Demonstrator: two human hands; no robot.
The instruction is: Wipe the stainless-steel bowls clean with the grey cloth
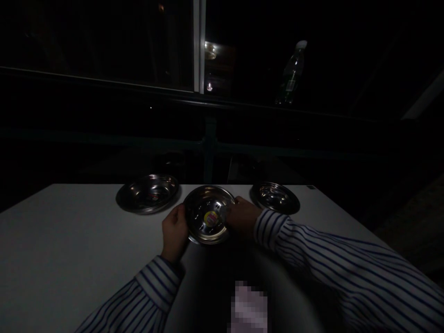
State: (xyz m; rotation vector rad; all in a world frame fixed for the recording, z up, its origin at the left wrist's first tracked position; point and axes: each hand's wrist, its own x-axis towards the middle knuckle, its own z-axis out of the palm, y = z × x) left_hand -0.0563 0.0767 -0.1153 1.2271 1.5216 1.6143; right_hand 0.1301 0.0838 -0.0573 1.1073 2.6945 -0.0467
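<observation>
A shiny metal bowl (204,235) with a round yellow and pink sticker inside is in the middle, near the table's far edge. Its hollow is tilted toward me. My left hand (175,233) grips the left rim, with the thumb along the edge. At the right rim is my right hand (243,216), closed on the bowl, its fingers reaching over the inner wall. Shadow makes those fingertips hard to see. A wider metal bowl (147,196) lies to the left, and another metal bowl (274,198) lies just beyond my right hand.
All three bowls are at the white table (86,254). Behind it are a dark ledge and a window with a pale frame (199,46). A clear plastic bottle (291,76) with a white cap stands at the back right. A pixelated patch covers the bottom centre.
</observation>
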